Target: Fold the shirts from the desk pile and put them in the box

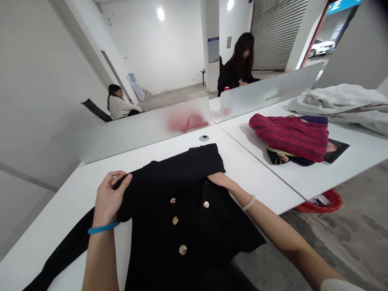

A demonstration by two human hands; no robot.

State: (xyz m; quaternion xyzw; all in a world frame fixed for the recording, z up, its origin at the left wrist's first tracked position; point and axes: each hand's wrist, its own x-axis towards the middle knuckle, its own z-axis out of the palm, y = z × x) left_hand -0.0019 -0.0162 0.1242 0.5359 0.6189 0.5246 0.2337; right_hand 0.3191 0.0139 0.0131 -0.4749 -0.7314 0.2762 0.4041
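Observation:
A black jacket [157, 238] with several gold-coloured buttons lies on the white table, its lower part reaching toward me past the front edge. One long sleeve [71, 242] trails away to the lower left. My left hand [111, 196], with a blue band at the wrist, pinches the jacket's left shoulder between thumb and fingers. On the other side, my right hand [218, 179], wearing a pale bracelet, reaches under a folded-over part of the black cloth near the top. The fabric covers its fingers, so their grip is hidden.
A red plaid garment [291, 135] lies on a pile at the right, by a dark flat item [337, 150]. Whitish cloth [345, 103] sits beyond. Frosted dividers [145, 129] edge the table. A red bin [325, 204] stands below. Two people sit past the dividers.

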